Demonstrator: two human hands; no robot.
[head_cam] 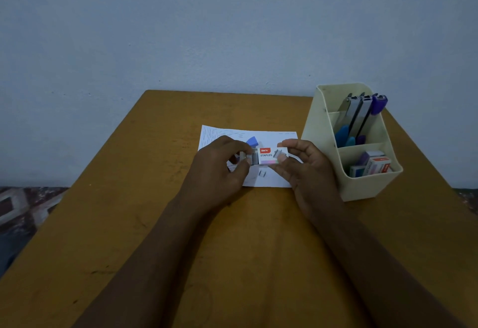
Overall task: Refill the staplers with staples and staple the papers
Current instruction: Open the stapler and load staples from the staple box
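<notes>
Over the white paper [266, 135] on the matte ochre desk [155, 224], the right hand [306, 172] pinches a small rectangular cardboard staple box [269, 155] in curled fingers, while the left hand [219, 167] pinches its grey inner tray [250, 158].

Your staple box [269, 156]: white, red logo patch, pastel stripe. Paper [271, 136]: white, dark hatch marks. Table [245, 237]: mustard-brown. Organizer [362, 188] at its right edge: cream; 1 purple-capped stapler [379, 102] inside.
</notes>
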